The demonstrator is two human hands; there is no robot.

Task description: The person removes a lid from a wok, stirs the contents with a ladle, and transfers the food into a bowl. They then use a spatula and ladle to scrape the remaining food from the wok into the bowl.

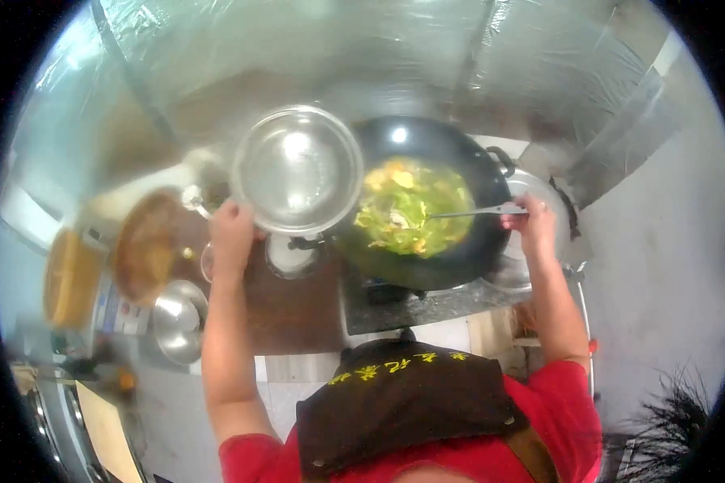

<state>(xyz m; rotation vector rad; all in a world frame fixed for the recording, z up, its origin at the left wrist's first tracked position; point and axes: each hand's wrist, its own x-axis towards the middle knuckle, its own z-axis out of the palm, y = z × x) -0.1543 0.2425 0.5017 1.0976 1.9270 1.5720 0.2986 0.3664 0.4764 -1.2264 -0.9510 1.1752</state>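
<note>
A large black wok sits on the stove, with green vegetables and yellowish pieces in broth inside it. My right hand is closed around the handle of a long metal cooking utensil, whose far end dips into the food. At the wok's left side, a round shiny metal bowl is held up, overlapping the wok's edge in this view. The fingers of my left hand are closed at the bowl's lower left rim.
Behind the wok hangs a shiny foil-like sheet. A large round lid or pan lies right of the wok. On the brown counter stand a small bowl, a brown round tray and a steel bowl.
</note>
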